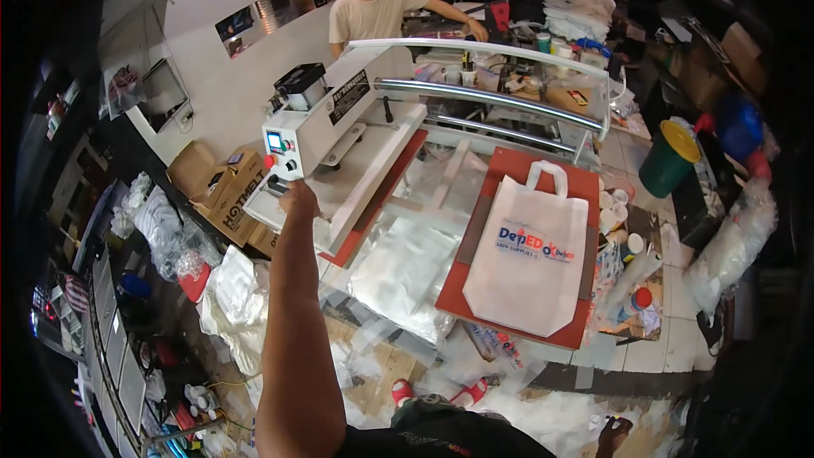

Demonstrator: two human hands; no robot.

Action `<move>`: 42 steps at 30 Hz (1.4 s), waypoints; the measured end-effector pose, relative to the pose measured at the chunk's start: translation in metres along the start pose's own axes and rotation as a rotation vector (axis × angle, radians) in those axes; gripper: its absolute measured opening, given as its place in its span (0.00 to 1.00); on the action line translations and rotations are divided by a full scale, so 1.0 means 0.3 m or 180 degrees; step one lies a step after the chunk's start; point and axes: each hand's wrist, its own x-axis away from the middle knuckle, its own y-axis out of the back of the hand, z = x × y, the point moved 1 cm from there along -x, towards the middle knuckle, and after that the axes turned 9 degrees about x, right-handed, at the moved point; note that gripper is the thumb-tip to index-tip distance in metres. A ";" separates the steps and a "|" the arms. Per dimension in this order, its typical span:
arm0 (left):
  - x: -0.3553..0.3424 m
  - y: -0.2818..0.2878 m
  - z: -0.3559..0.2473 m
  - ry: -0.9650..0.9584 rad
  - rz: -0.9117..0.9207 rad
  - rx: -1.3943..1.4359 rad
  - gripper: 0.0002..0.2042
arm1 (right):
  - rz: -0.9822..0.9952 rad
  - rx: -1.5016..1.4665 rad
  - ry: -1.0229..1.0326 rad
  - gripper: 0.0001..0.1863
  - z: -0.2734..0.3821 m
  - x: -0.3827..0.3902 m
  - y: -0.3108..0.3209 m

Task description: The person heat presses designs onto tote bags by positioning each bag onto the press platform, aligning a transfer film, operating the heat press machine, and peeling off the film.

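Note:
My left arm reaches up to a white heat press (pixel 318 140), and my left hand (pixel 298 201) is closed around the black handle (pixel 276 187) at its front, below the control panel (pixel 277 144). Beside the press's raised head section, a white non-woven tote bag (pixel 527 276) with a blue and red print lies flat on a red platen (pixel 458 293). The bag's loop handles point away from me. Low at the right edge of my body hangs my right hand (pixel 612 437), its fingers curled; something small and dark seems to be in it, too unclear to name.
A stack of clear-wrapped white sheets (pixel 403 271) lies under the press frame. Curved metal rails (pixel 492 102) cross behind. Another person (pixel 373 13) stands at the far table. Cardboard boxes (pixel 225 191) are at left, a green bin (pixel 668 161) at right, plastic scraps on the floor.

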 end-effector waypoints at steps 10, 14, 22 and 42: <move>0.307 -0.078 -0.122 -0.1517 -0.1051 0.0324 0.19 | -0.0179 -0.1434 0.1338 0.10 0.969 -0.396 0.101; 0.622 -0.014 -0.059 -0.2745 -0.1680 0.1459 0.32 | -0.0358 -0.1950 0.2447 0.16 1.667 -0.298 0.226; 0.791 -0.491 0.553 -0.2528 0.0206 0.2896 0.14 | -0.0324 -0.1989 0.3411 0.18 2.449 0.044 0.540; 0.686 -1.620 1.640 -0.1590 0.2491 0.1807 0.17 | -0.0729 0.0179 0.1341 0.12 2.217 -0.167 0.442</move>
